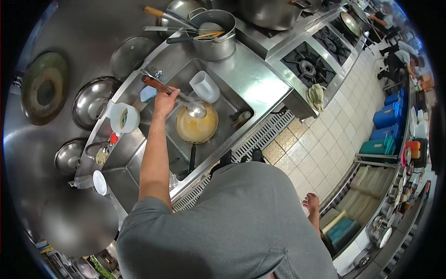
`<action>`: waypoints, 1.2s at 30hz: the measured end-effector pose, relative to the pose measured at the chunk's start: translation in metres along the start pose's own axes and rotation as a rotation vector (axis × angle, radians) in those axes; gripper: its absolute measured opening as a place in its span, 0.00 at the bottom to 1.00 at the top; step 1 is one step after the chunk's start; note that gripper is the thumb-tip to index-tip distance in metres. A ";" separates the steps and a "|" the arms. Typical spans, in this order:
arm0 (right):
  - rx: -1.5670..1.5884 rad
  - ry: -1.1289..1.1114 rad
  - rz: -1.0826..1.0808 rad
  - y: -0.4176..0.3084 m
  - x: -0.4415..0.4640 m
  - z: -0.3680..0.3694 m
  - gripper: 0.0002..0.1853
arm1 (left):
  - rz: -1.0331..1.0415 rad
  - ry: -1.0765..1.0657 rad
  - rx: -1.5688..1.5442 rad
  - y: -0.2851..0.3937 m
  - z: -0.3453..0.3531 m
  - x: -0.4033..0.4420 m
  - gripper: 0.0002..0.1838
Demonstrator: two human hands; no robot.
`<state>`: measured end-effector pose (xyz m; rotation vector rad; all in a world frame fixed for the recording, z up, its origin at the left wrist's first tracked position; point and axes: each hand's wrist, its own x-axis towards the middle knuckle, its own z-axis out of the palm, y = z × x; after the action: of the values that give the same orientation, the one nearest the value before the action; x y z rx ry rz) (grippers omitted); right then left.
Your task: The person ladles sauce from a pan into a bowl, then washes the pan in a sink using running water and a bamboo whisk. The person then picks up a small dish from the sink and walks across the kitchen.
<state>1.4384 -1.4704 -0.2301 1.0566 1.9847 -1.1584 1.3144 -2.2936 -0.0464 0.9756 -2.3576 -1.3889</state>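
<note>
My left hand is closed around the brown handle of a metal ladle. The ladle's shiny bowl is over a pan with a yellowish-brown inside and a black handle, which lies in a steel sink. Beyond the ladle, a white plastic container rests tilted in the same basin, and a blue sponge is beside the wrist. Down at my right side hangs my right hand, loosely curled with its fingers partly apart and nothing visible in it.
A large pot holding utensils stands beyond the sink. Several pans and lids lean at the left, near a white tub. Gas burners are at upper right. Tiled floor and a shelf with bins lie right; people work farther off.
</note>
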 end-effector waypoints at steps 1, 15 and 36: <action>0.002 -0.013 -0.020 -0.005 0.001 0.002 0.16 | 0.011 0.004 0.041 -0.001 0.000 0.001 0.12; -0.043 -0.018 0.078 0.013 -0.010 0.014 0.15 | -0.318 -0.207 -0.315 -0.087 0.017 0.012 0.14; 0.080 -0.046 0.011 0.001 0.024 0.015 0.16 | 0.083 0.177 0.493 -0.073 0.070 0.000 0.16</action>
<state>1.4288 -1.4752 -0.2559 1.0699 1.9083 -1.2548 1.3102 -2.2690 -0.1448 1.0476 -2.6163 -0.6651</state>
